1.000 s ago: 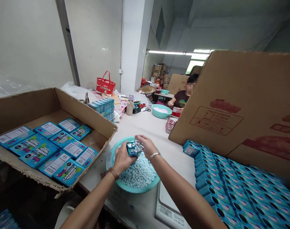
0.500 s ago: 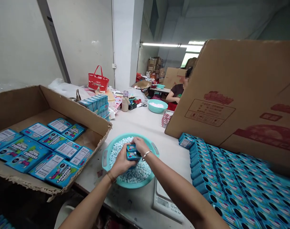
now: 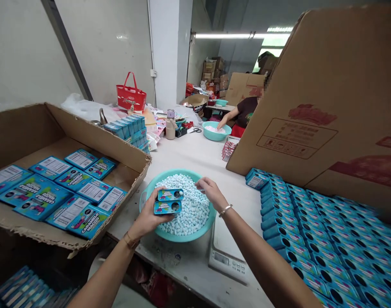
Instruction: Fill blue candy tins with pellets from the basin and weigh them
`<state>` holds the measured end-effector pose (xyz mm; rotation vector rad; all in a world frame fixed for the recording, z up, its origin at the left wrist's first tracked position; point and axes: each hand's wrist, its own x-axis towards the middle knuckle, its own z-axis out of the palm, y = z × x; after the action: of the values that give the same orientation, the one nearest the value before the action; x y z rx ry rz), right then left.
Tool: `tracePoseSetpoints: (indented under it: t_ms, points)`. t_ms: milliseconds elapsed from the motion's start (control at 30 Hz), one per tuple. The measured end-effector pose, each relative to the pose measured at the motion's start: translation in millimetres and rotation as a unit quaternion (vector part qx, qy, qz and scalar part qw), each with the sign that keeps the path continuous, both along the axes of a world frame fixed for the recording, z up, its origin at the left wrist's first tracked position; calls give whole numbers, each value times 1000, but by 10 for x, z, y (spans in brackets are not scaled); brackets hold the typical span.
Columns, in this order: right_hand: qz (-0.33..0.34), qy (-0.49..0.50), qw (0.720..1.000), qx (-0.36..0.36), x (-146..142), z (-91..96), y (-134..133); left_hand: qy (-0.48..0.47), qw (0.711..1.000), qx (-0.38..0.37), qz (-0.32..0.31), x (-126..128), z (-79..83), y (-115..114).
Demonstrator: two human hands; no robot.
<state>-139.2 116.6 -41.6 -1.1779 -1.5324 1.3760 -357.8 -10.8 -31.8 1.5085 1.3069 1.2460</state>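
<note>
My left hand grips two small blue candy tins, stacked side by side, over the near rim of a teal basin. Small white candies fill the basin. My right hand hovers over the candies at the basin's right side, its fingers curled in a loose pinch; what it holds, if anything, is too small to make out.
A white scale sits right of the basin. Rows of blue tins lie at right under a large cardboard flap. A cardboard tray of blue boxes stands at left. A co-worker's hand reaches into a far teal bowl.
My left hand has drawn the two tins back toward the basin's near rim. My right hand has come off the tins and moved right over the candies.
</note>
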Motion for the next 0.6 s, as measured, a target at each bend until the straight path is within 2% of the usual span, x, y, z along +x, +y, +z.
tracePoseSetpoints:
  t_ms: [67,100,167,200,233,267,400,500,600]
  points:
    - [54,-65,995,51,122,-97,-86,-24,1000,0,3,-46,20,-42]
    - [99,-115,984,93,134,-151,-150,-33,999,3,7,-57,26,-50]
    - [196,-235,934,185,78,-259,-290,-39,999,9,14,-59,30,-52]
    - [227,-286,906,216,24,-309,-350,-42,999,7,18,-54,30,-53]
    - [240,-315,891,223,-38,-354,-395,-44,999,0,21,-46,33,-55]
    - [237,-316,895,205,-99,-393,-420,-47,999,-10,23,-38,38,-59]
    - [156,-159,974,30,-267,-466,-318,-71,997,-27,6,19,126,-86]
    - [106,-70,991,-51,-307,-434,-120,-83,996,-30,-6,107,257,-117]
    - [61,27,985,-159,-298,-364,61,-99,994,-49,-4,254,384,-176]
